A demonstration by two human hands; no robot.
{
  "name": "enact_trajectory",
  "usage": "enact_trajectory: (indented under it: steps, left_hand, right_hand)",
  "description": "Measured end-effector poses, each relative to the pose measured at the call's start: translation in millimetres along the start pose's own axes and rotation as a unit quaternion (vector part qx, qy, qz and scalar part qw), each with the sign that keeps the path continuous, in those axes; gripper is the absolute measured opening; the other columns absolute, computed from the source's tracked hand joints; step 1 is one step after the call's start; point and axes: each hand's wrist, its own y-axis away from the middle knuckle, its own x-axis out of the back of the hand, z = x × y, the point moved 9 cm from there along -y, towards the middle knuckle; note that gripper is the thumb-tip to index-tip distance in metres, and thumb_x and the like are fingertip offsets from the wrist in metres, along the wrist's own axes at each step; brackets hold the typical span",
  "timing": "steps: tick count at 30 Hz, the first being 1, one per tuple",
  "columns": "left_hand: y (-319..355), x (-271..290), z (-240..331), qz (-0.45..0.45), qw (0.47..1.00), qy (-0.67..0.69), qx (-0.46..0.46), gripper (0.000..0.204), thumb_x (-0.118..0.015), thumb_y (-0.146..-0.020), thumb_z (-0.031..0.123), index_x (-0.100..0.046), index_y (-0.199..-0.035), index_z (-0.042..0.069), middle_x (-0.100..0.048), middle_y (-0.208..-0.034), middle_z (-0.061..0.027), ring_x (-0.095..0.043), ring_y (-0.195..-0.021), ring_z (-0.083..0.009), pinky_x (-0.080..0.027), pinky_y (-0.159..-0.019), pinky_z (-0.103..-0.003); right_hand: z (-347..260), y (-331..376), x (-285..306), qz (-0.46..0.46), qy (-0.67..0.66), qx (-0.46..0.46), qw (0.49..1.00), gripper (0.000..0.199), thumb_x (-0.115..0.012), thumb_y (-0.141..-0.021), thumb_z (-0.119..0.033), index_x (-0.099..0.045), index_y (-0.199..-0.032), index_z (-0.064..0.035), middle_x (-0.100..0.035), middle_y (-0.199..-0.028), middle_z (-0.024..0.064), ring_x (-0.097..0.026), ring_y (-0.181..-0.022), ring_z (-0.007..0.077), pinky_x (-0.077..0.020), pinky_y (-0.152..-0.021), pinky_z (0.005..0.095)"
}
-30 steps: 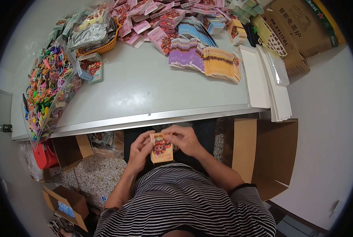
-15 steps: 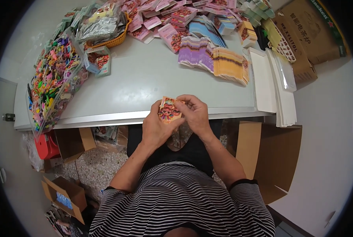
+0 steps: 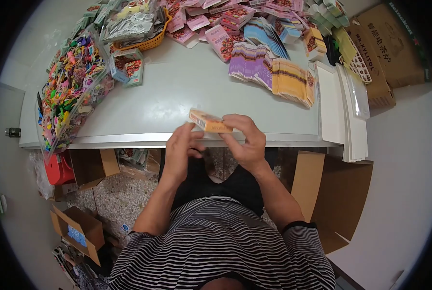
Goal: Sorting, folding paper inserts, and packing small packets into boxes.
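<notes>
A small orange carton (image 3: 207, 123) is tilted above the table's front edge, its narrow sides turned toward me. My right hand (image 3: 249, 142) pinches its right end between thumb and fingers. Just off its left end is my left hand (image 3: 178, 153), its fingers apart, slightly bent and a little blurred, with nothing in them. Whether a left fingertip still brushes the carton I cannot tell. Farther back lie a fanned row of orange flat cartons (image 3: 293, 79) and a row of purple ones (image 3: 252, 66).
On the left stands a clear bag of colourful small figures (image 3: 73, 92). Behind it are a yellow basket (image 3: 150, 42) of silver packets and a green carton (image 3: 134, 67). Pink cartons (image 3: 221, 42) heap at the back. White trays (image 3: 334, 104) line the right edge; an open cardboard box (image 3: 339, 193) sits below.
The carton has turned from its printed face to its narrow sides and risen slightly away from me. My left hand has let go and drawn left. The view has shifted a little.
</notes>
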Motion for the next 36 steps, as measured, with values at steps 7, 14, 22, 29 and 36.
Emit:
enact_trajectory:
  steps: [7,14,22,29,36]
  left_hand:
    - [-18,-17,0,-0.094,0.986,0.137,-0.013,0.037,-0.060,-0.103,0.033,-0.060,-0.123,0.003,-0.070,-0.107,-0.0059,-0.068,-0.092,-0.0126,-0.057,-0.077,-0.029]
    - [-13,-26,15,-0.138,0.984,-0.070,-0.089,0.030,-0.072,-0.095,0.012,-0.061,-0.119,-0.001,-0.071,-0.102,-0.0064,-0.067,-0.089,-0.0108,-0.057,-0.079,-0.027]
    - [-12,-9,41,-0.125,0.947,-0.243,-0.168,0.041,-0.079,-0.088,0.009,-0.059,-0.123,-0.002,-0.070,-0.107,-0.0082,-0.067,-0.100,-0.0142,-0.057,-0.089,-0.029]
    - [-25,32,57,-0.067,0.948,-0.238,-0.201,0.049,-0.079,-0.088,0.009,-0.055,-0.128,-0.002,-0.069,-0.109,-0.0088,-0.067,-0.102,-0.0147,-0.055,-0.092,-0.029]
    - [-65,85,57,-0.010,0.980,-0.054,-0.192,0.038,-0.070,-0.097,0.015,-0.055,-0.125,-0.005,-0.070,-0.109,-0.0122,-0.068,-0.095,-0.0140,-0.056,-0.085,-0.028]
  right_hand:
    - [-31,24,-43,-0.150,0.064,0.169,0.972,0.038,-0.078,-0.070,0.005,-0.067,-0.105,-0.0065,-0.062,-0.118,0.0109,-0.064,-0.107,0.0335,-0.0555,-0.090,0.0411]
    - [36,-21,-6,-0.039,-0.122,-0.196,0.972,0.044,-0.079,-0.082,-0.004,-0.061,-0.123,-0.0003,-0.064,-0.119,0.0111,-0.062,-0.107,0.0191,-0.0514,-0.087,0.0317]
    - [77,-34,-55,-0.182,-0.261,-0.358,0.878,0.022,-0.068,-0.097,-0.017,-0.070,-0.110,0.0012,-0.069,-0.090,-0.0005,-0.059,-0.077,0.0076,-0.0471,-0.070,0.0230]
    - [87,-70,-108,-0.261,-0.259,-0.373,0.852,0.021,-0.069,-0.097,-0.020,-0.072,-0.108,-0.0026,-0.069,-0.090,-0.0003,-0.058,-0.080,0.0049,-0.0460,-0.070,0.0217]
    - [31,-227,-124,-0.156,0.032,-0.017,0.987,0.021,-0.069,-0.096,-0.017,-0.072,-0.109,-0.0011,-0.072,-0.098,0.0018,-0.061,-0.082,0.0086,-0.0490,-0.073,0.0241]
